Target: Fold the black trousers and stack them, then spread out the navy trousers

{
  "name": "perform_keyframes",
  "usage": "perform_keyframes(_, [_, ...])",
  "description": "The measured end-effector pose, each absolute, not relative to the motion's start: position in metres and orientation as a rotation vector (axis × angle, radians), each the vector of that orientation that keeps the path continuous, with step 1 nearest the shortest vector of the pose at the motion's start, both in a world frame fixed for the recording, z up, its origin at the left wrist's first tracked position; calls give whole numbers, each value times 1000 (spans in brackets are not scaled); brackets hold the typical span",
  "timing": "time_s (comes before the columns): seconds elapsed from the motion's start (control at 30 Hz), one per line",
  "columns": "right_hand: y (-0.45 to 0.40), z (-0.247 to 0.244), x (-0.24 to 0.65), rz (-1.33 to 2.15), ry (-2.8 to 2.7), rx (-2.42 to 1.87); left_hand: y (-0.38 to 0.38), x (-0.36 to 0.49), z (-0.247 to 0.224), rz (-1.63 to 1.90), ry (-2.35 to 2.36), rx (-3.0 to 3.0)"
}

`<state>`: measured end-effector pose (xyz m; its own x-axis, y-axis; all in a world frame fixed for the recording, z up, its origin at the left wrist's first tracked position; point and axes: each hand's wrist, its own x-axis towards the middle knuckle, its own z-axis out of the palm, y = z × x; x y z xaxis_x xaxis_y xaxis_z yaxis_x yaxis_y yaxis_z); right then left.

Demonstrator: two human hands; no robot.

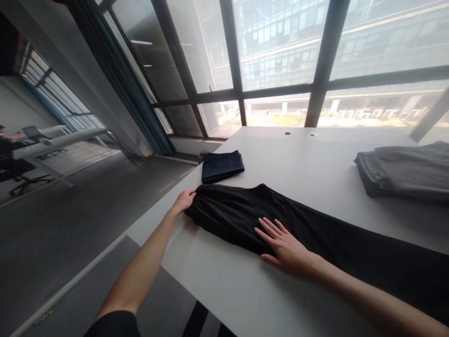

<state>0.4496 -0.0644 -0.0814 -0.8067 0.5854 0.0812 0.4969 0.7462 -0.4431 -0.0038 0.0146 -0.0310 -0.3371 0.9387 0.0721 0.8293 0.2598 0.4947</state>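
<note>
Black trousers [315, 229] lie lengthwise across the white table [217, 276], the waistband at the left and the legs running out of view at the right. My left hand [184, 201] grips the gathered waistband near the table's left edge, its fingers closed round the cloth. Flat on the upper part of the trousers rests my right hand [280, 245], with its fingers spread. Just beyond the waistband sits a folded dark blue garment [223, 166].
A stack of folded grey and dark clothes [407, 171] stands at the table's right. Two round cable holes are near the far edge, before tall windows [277, 42]. A blue curtain [119, 79] hangs at the left. Farther off, a person [7, 150] sits at a desk.
</note>
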Motion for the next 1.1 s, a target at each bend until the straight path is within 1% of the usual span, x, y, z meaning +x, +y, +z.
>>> perform_keyframes(0.1, [-69, -74, 452, 601, -2763, -827, 9, 21, -17, 691, 2341, 1753])
perform_keyframes(0.17, [-69, -67, 447, 621, -2754, -841, 2, 55, -11, 720, 2296, 1913])
perform_keyframes(0.23, [-64, -60, 439, 651, -2713, -896, -9, 96, -12, 639, 2000, 2281])
perform_keyframes(0.3, [-54, -55, 431, 647, -2620, -998, -23, 134, -22, 490, 1673, 2517])
perform_keyframes(0.4, [-32, -58, 427, 560, -2515, -1134, -43, 164, -46, 252, 1502, 2650])
perform_keyframes(0.53, [-14, -80, 439, 422, -2530, -1208, -58, 158, -71, 126, 1500, 2699])
perform_keyframes(0.6, [-11, -89, 445, 359, -2528, -1220, -59, 152, -71, 94, 1495, 2689])
perform_keyframes(0.7, [-12, -95, 449, 309, -2516, -1230, -52, 152, -59, 42, 1480, 2598])
perform_keyframes(0.87, [-13, -93, 446, 305, -2526, -1224, -19, 169, -48, 317, 1633, 2533])
perform_keyframes(1.0, [-9, -90, 452, 370, -2535, -1221, 2, 174, -66, 219, 1612, 2551])
perform_keyframes(1.1, [-7, -87, 471, 407, -2536, -1244, 8, 172, -78, 143, 1620, 2569])
